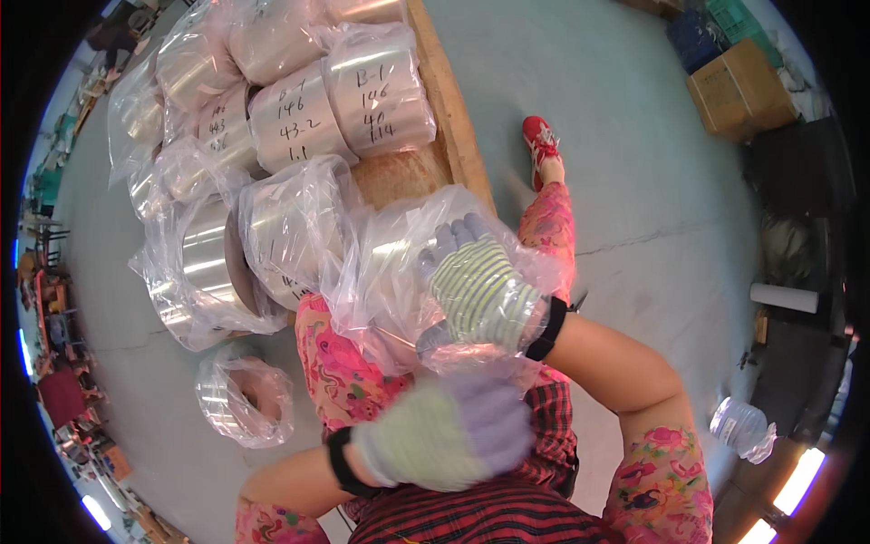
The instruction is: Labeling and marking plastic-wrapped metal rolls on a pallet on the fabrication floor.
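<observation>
A shiny silvery roll in a clear plastic bag lies in front of me, between my legs. My right hand, in a striped green and grey-purple glove, lies over this roll, fingers stretched out and thumb apart. Loose clear film shows around that hand and wrist. Nearer my body is my left hand, gloved in pale green and purple. Motion smears its fingers, so its grip cannot be made out. Just left of the front roll stand another bagged roll and a tilted one.
Several more bagged silvery rolls with handwriting sit on a wooden platform. A separate bagged roll rests on the floor at left. To the right are a cardboard box, a white roll and a clear plastic jug.
</observation>
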### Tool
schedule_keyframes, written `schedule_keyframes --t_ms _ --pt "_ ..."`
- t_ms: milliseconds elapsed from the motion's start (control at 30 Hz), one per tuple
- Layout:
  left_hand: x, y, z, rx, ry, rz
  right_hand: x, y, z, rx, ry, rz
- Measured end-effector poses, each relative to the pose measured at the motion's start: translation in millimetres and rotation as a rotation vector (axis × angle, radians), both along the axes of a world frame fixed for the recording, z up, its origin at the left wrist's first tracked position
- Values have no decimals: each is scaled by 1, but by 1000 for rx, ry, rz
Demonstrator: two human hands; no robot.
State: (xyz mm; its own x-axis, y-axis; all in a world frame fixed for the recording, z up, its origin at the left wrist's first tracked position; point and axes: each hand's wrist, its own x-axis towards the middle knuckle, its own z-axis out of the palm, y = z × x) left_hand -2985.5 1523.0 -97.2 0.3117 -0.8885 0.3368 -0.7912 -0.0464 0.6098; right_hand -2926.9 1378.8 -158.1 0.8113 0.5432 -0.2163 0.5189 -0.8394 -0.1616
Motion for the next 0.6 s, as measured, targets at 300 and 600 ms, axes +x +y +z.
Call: schedule_keyframes --t_ms 300,600 --pt "57 1 -41 559 -119 101 38 -53 -11 524 315 65" --pt "30 61 -44 1007 -136 130 36 -70 -15 584 410 -13"
